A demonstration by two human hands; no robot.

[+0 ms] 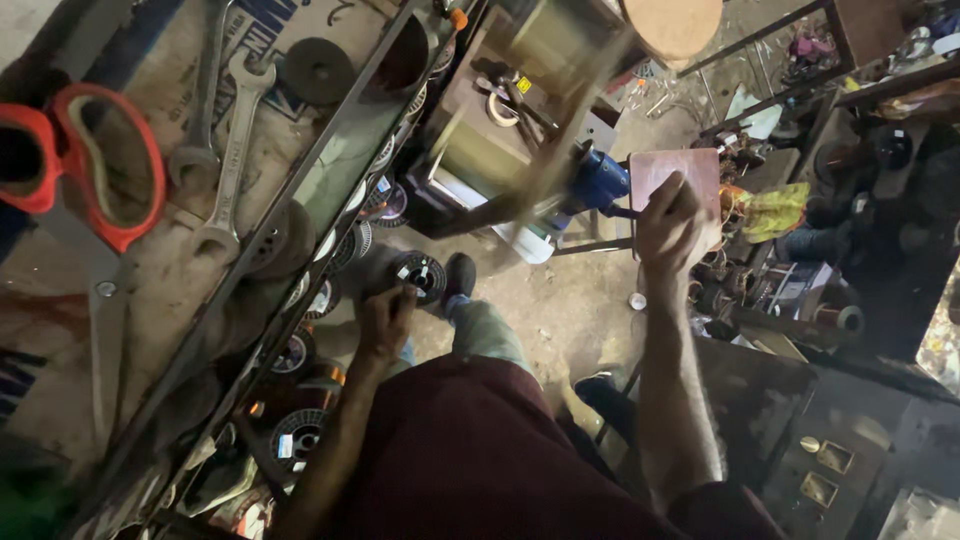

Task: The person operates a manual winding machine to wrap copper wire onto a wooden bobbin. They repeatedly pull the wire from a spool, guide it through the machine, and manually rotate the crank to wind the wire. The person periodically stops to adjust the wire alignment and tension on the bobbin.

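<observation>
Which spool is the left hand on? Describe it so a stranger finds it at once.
Start at the long dark metal shelf frame running diagonally across the left. Follow the spools beneath it to the floor beside the black shoe. The left hand has its fingers at a black-flanged spool, standing apart from the shelf's row.

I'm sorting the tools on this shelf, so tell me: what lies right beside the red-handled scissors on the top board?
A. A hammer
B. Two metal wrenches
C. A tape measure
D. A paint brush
B: two metal wrenches lie side by side on the board just right of the red-handled scissors; no hammer, brush or tape measure shows there.
</observation>
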